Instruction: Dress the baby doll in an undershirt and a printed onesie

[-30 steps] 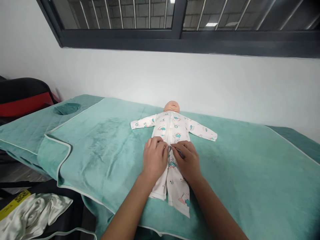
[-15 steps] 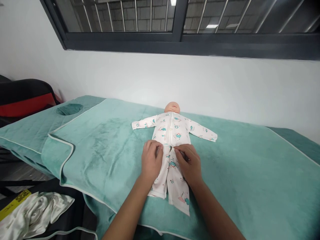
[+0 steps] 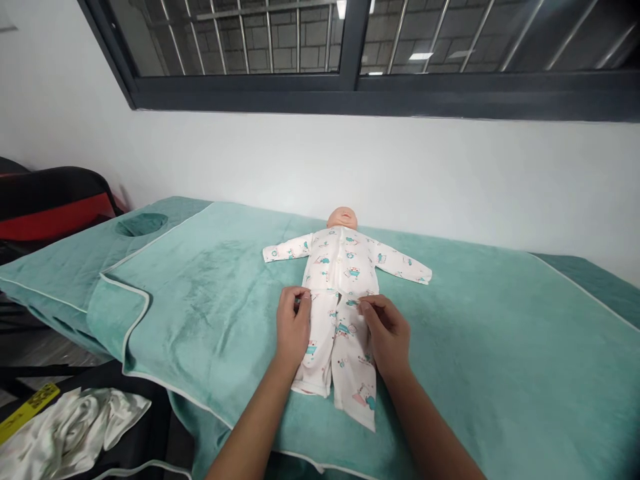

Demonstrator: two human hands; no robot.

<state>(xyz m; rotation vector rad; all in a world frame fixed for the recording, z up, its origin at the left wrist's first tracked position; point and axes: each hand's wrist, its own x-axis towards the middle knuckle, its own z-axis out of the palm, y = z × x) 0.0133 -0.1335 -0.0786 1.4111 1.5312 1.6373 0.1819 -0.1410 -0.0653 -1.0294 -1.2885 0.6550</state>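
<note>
One pair of trousers (image 3: 345, 343) lies before me, left hand (image 3: 293, 327) curled at 10 o'clock, right hand (image 3: 389, 335) at 2, apparently to flatten the waist; I cannot tell if they pinch cloth. Beyond, at 12, lie shirt (image 3: 327, 263) and doll's head (image 3: 342, 218).

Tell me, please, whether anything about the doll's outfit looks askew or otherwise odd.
The white printed outfit looks uneven: its picture-right leg reaches lower and ends on a slant, while its picture-left leg ends higher and straighter.
</note>
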